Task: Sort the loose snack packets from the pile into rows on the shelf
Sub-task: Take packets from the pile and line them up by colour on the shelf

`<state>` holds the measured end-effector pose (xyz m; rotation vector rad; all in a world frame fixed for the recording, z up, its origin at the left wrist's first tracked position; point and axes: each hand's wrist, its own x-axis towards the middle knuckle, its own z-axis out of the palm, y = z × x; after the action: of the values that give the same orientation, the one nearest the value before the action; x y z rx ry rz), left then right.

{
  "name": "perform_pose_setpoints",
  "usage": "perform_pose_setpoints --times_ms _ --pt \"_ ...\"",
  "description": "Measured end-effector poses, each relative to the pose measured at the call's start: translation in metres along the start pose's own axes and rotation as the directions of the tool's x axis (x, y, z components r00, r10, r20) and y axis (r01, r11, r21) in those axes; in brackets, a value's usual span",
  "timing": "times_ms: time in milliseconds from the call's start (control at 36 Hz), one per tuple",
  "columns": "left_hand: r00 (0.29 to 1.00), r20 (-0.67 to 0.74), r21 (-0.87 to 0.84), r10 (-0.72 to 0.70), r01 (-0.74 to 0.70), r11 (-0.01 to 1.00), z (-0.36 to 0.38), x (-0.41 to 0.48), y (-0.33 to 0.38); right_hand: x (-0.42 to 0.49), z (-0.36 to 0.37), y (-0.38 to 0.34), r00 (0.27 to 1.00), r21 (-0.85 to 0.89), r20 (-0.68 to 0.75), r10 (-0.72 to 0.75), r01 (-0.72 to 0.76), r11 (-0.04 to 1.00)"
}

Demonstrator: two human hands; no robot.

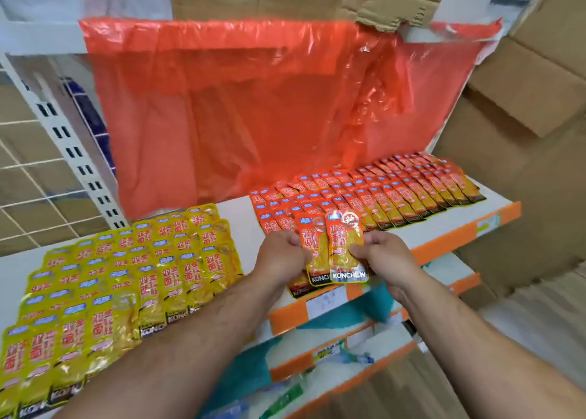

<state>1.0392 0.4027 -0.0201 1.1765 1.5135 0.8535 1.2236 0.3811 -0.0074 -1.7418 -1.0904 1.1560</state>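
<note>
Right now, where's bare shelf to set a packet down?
Bare: narrow strip between yellow packets and red rows; shelf front right of the right hand. Crowded: both blocks; centre front, where the left hand also grips the held packets.

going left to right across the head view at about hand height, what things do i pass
white wire-grid panel → rows of yellow foil snack packets → left hand → orange-red snack packets pinched by both hands → right hand → brown cardboard boxes

In overlapping rows, red packets [396, 193] lie right on the white shelf [234, 211], yellow packets [126, 276] left.
</note>
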Motion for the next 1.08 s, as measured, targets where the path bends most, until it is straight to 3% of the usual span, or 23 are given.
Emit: perform_pose_setpoints --times_ms 139,250,417,944,1083 --pt "0.987 -0.161 0.122 -0.018 0.038 0.992 0.029 0.006 0.002 0.036 -0.025 -0.001 0.995 -0.071 0.096 0.001 0.006 0.997" --pt "0.947 -0.313 0.314 0.064 0.04 0.948 0.049 -0.002 0.006 0.058 -0.041 0.001 0.982 -0.101 0.186 -0.018 0.037 0.994" --pt "0.881 -0.465 0.409 0.087 0.126 0.904 0.069 -0.014 0.009 0.065 -0.051 0.003 0.96 -0.144 0.272 -0.071 0.113 0.983" --pt "0.791 -0.599 0.51 0.123 0.259 0.82 0.097 -0.017 0.003 0.08 -0.06 0.012 0.904 -0.113 0.421 -0.078 0.138 0.984" --pt "0.764 -0.583 0.602 0.276 0.179 0.778 0.086 -0.022 -0.005 0.071 -0.062 0.006 0.918 -0.115 0.386 -0.09 0.145 0.983"
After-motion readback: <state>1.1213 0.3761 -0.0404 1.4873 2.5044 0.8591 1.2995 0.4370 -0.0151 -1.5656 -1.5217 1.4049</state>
